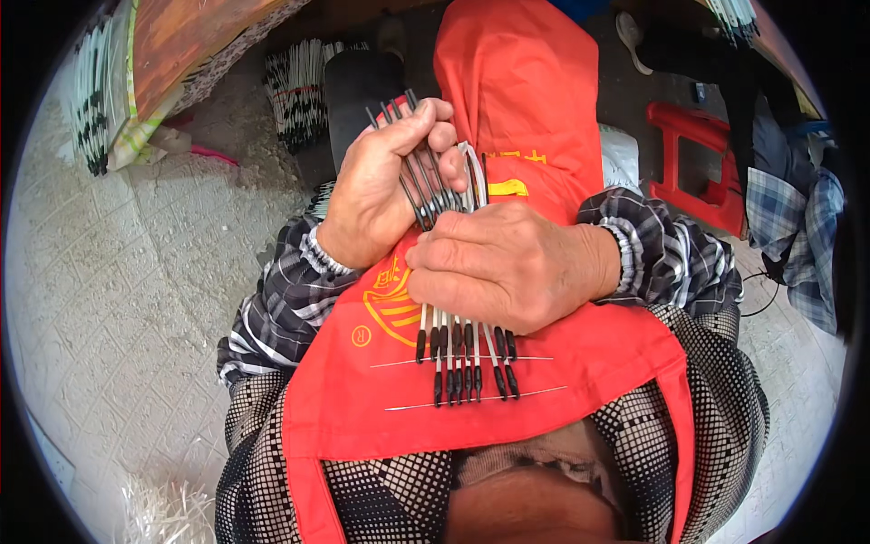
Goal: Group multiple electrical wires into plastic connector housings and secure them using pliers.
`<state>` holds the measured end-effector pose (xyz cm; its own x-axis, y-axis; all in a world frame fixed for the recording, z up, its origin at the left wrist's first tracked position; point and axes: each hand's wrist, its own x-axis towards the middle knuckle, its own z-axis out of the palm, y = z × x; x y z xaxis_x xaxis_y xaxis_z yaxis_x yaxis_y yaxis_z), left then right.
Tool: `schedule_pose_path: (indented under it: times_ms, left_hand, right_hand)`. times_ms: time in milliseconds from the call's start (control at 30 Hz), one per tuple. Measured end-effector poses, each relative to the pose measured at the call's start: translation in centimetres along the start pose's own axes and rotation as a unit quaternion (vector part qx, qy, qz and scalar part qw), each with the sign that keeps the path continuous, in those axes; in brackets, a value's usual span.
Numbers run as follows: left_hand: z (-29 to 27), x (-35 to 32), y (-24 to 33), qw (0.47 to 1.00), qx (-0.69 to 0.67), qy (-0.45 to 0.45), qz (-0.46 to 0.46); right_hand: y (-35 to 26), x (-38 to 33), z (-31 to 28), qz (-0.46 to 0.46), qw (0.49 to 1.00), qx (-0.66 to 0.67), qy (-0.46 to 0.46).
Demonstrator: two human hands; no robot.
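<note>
In the head view, a bundle of thin white sticks with black tips (462,358) is gripped over a red apron (544,363) on the lap. The right hand (507,267) is closed firmly around the bundle's middle, the black ends fanning out below it. The left hand (381,195) is curled about the upper ends (dark and splayed between its fingers). Two loose thin rods (471,396) are seen lying on the apron. The tips would best be levelled with the grip kept snug, so none slips out
</note>
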<state>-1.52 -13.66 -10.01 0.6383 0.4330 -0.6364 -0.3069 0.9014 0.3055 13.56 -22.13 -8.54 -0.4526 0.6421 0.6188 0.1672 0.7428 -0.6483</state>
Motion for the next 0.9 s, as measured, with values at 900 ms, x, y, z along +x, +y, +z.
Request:
schedule_pose_path:
  times_ms: [900]
  left_hand:
    - [-0.1,-1.2,-0.4,0.998,0.022,0.049,-0.011]
  right_hand:
    - [-0.7,2.6,-2.9,0.060,0.951,0.161,-0.257]
